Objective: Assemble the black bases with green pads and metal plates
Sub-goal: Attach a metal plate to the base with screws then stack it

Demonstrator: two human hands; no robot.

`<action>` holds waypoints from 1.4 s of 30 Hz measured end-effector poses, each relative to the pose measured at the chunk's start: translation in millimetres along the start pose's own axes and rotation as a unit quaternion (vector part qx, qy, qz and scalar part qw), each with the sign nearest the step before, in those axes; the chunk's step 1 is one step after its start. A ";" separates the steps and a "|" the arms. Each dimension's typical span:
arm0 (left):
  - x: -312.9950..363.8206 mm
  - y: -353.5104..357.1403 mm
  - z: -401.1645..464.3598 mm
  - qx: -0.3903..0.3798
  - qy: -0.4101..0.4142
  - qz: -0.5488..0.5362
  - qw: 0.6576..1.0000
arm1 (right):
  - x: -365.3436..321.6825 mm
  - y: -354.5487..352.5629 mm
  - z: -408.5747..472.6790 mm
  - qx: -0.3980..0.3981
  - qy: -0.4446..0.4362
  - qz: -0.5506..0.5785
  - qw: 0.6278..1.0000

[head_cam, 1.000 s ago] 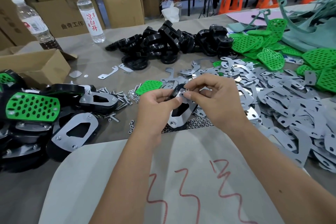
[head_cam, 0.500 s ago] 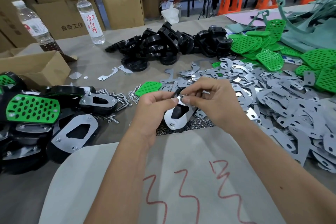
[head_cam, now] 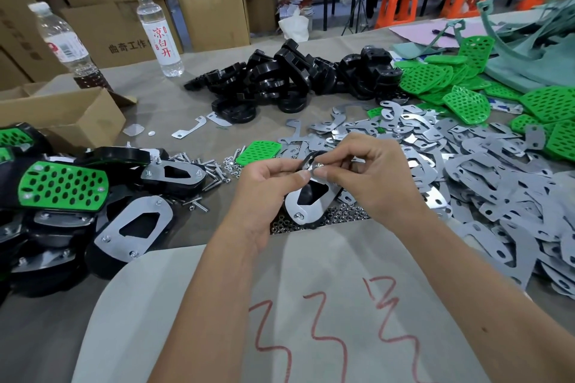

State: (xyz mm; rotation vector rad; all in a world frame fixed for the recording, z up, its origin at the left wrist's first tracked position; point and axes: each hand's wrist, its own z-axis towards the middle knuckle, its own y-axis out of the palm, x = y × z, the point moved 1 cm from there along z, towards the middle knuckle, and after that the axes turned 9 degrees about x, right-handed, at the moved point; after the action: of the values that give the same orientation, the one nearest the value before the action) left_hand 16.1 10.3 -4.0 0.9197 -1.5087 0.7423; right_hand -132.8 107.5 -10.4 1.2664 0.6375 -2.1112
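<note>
Paper-covered table (head_cam: 155, 109) (parts-strewn), stacked cardboard boxes (head_cam: 214, 15)

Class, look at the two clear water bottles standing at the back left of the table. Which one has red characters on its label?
The bottle nearer the black bases, right of the other bottle; that one's label has only a small red mark.

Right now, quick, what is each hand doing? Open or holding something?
Left hand: closed, gripping the black base with its metal plate.
Right hand: closed, fingertips pinching a small fastener at the plate's top end.
</note>
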 end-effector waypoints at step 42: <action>-1.9 13.1 -3.8 0.075 -0.032 -0.087 0.993 | -10.7 11.0 -9.4 0.058 0.053 0.043 0.996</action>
State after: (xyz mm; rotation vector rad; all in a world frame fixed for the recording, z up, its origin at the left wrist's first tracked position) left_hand 6.7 20.3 -4.7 1.1827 -1.4205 0.7122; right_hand -115.4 108.4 -6.0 1.4525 0.5015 -2.0457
